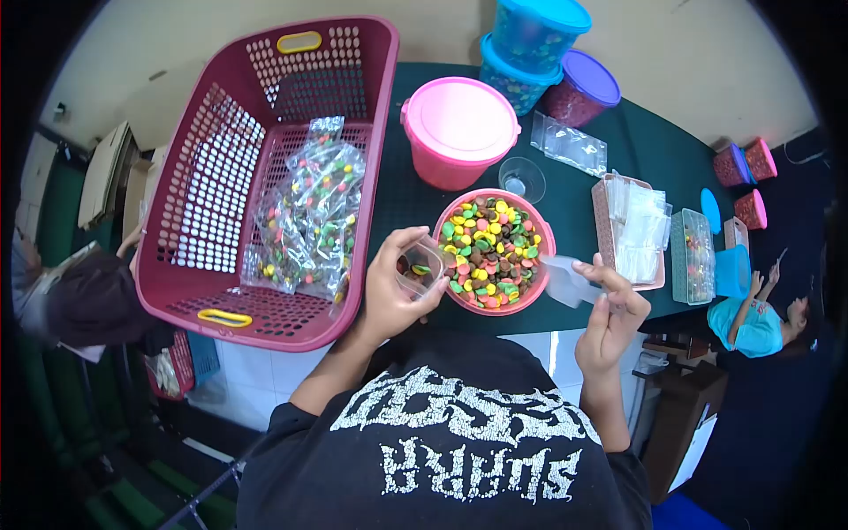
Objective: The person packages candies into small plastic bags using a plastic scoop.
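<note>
My left hand (402,281) is wrapped round a small clear plastic cup (419,266), tilted, with a few coloured candies inside. In my right hand (609,309) is a translucent plastic scoop (568,281), its tip at the right rim of a pink tub (546,231). The tub is full of round candies (491,252) in brown, yellow, green and pink. The cup is beside the tub's left rim.
A large maroon basket (378,132) on the left holds filled clear bags (311,216). Behind the tub stand a lidded pink bucket (461,128) and a clear cup (521,179). To the right, a tray holds empty packets (638,230). Another person (751,322) sits far right.
</note>
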The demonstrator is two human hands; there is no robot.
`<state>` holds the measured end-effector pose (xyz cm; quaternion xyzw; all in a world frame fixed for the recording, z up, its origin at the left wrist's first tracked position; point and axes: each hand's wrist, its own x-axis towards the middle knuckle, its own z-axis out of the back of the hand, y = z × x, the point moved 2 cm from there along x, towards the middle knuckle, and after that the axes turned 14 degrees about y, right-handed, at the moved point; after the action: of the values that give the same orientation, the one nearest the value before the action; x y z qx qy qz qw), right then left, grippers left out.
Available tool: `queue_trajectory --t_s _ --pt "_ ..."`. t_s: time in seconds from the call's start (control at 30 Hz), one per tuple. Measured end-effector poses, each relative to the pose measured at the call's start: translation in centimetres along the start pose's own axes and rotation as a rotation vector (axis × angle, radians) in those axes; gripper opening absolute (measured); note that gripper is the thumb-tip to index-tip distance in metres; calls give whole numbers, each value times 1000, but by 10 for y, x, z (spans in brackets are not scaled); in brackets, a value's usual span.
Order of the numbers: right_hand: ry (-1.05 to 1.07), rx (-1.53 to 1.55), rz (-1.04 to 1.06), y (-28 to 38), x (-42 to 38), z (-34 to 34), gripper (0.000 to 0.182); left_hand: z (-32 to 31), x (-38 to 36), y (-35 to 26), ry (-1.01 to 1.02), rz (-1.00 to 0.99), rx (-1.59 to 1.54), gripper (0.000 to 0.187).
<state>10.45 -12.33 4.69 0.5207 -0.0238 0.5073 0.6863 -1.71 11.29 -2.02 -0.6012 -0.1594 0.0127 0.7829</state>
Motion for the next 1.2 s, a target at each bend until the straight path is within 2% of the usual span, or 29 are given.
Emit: queue_trajectory --t_s 0.1,0.17,0.23,0.3,0.33,0.37,0.43,0.47,0.53,0.67,0.73,0.77,0.87,1.13,1.2 --pt "124 -38 -72 -11 -15 1 22 1 -7 -1 -68 -13 -25 64" --pt "190 57 -155 -17 -26 0 20 -1 -11 -4 -36 -90 268 63" --pt "489 -23 -230 -14 -28 -2 19 -4 -17 -2 -16 -98 375 63" --pt "646 -63 -135 -8 -27 -21 18 -10 -25 1 -73 20 -116 63" --pt "814 -39 -214 -9 -28 -32 17 -11 -27 -7 -79 20 85 63" --pt "971 -11 -308 -8 -26 -43 15 -14 -29 -9 -87 25 90 63" --pt "1163 -115 -238 -32 -46 -72 20 -21 -35 -14 -87 -39 -17 62" --pt "1166 -104 -229 -42 -54 -85 20 -25 -39 -13 -138 -43 -57 61" --pt "1341 -256 -220 -58 -70 -112 23 -35 -46 -11 -174 -56 -56 60" --pt "1272 -291 -139 -72 -84 -169 24 -45 -64 -12 -237 -22 -24 58" --pt "1288 -265 -268 -77 -74 -183 24 -47 -74 -11 -250 28 45 59" --pt "1280 -258 -265 -85 -80 -191 24 -47 -77 -13 -244 29 54 59" --pt "1334 -350 -117 -103 -94 -216 28 -41 -85 -15 -240 78 73 61" --pt "1281 -279 -107 -90 -86 -207 25 -34 -87 -11 -247 150 139 63" --pt "1204 -144 -146 -75 -77 -192 21 -31 -87 -12 -241 133 148 63"
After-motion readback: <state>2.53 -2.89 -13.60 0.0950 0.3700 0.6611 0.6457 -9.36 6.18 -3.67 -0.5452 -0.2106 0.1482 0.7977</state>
